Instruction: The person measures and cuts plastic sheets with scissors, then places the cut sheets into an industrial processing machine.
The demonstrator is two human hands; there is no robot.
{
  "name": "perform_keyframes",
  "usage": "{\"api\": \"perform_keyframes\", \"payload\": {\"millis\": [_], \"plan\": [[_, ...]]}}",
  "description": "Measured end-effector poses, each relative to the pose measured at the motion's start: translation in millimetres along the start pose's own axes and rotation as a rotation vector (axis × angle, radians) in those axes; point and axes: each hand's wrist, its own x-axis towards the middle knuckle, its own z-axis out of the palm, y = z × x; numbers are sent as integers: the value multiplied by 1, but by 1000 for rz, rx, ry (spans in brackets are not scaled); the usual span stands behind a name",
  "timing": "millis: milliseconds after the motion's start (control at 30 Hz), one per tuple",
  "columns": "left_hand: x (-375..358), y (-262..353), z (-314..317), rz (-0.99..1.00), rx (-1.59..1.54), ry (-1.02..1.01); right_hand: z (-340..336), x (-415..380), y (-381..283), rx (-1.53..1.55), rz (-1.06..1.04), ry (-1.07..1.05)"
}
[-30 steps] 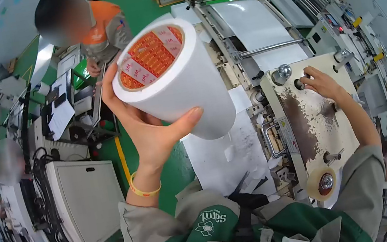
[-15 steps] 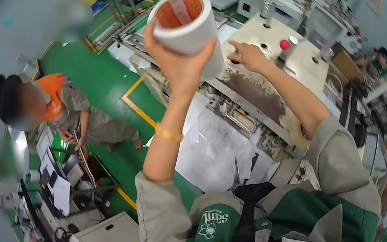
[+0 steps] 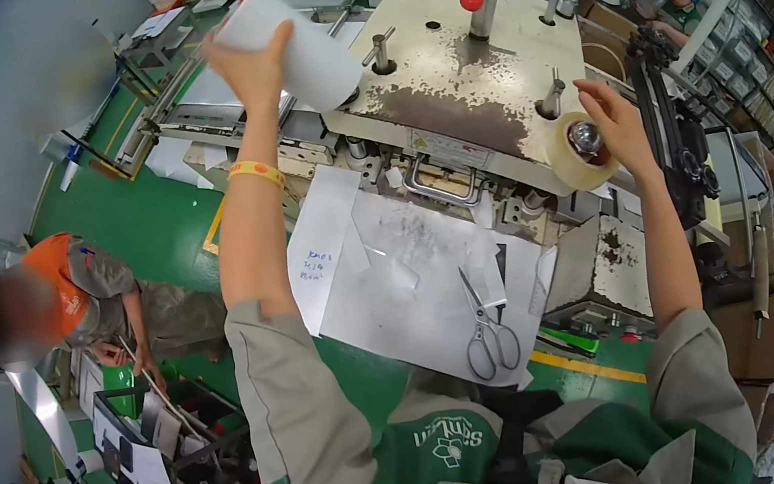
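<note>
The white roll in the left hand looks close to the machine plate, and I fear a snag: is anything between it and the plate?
Yes: a metal peg juts from the plate right beside the white roll held by the left hand.

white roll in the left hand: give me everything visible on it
The white roll is a wide cylinder of smooth white sheet material, wound thick. It is tilted, with its upper end toward the left and its lower end down near the rusty machine plate, close to a metal spindle. The core is not visible from this angle. The left hand has it in its grip from below, fingers wrapped around the side. Whether the roll touches the plate cannot be told.
</note>
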Motion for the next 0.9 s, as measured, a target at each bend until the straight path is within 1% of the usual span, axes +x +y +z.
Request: {"api": "perform_keyframes", "payload": {"millis": [33,100,133,167,200,233,267,300,333,367,433,467,500,533,600,633,667,700,733,767,800,833,867,900], "plan": [[-1,12,0,120,-13,-59,1,-9,-3,-43,-17,-9],[2,8,11,424,154,-155,0,-35,-7,-19,12,20],[5,-1,22,557,275,-285,-2,-51,-8,-14,-13,43],[0,-13,29,524,271,-216,-5,-69,-8,-87,-110,70],[-10,-19,33,496,267,-147,-6,-92,-8,-145,-147,131],[-20,-23,34,476,262,-80,-5,-118,-5,-238,-213,235],[-19,-24,25,418,162,-239,-2,-147,-2,-246,-265,332],[-9,-60,32,662,203,-123,0,-179,3,-244,-266,408],[-32,-47,22,521,52,-199,4,-213,11,-257,-285,526],[-62,-41,4,359,-85,-285,16,-250,15,-160,-305,614],[-111,-68,-23,282,-215,-244,36,-322,50,-113,-314,768],[-145,-69,-57,310,41,-383,45,-358,67,-166,-183,776],[-148,-120,-63,338,212,-474,53,-381,84,-211,-85,800],[-178,-116,-97,90,374,-750,62,-404,97,-112,31,743],[-196,-168,-138,224,624,-719,73,-427,100,-55,90,648],[-203,-172,-156,150,661,-731,79,-428,91,-26,118,590],[-215,-176,-170,125,648,-715,84,-425,79,-37,143,534],[-224,-192,-178,92,611,-693,88,-419,71,-18,127,486],[-237,-175,-189,94,749,-717,101,-407,52,-25,115,454],[-244,-176,-191,-88,824,-880,115,-398,35,-27,98,411],[-256,-176,-196,-162,881,-929,124,-388,31,-15,42,286],[-268,-187,-196,-129,876,-883,143,-377,12,-9,51,210],[-273,-174,-201,-56,858,-763,162,-364,-3,-6,15,126],[-273,-178,-193,-137,826,-806,178,-354,-13,-10,-7,47]]}}
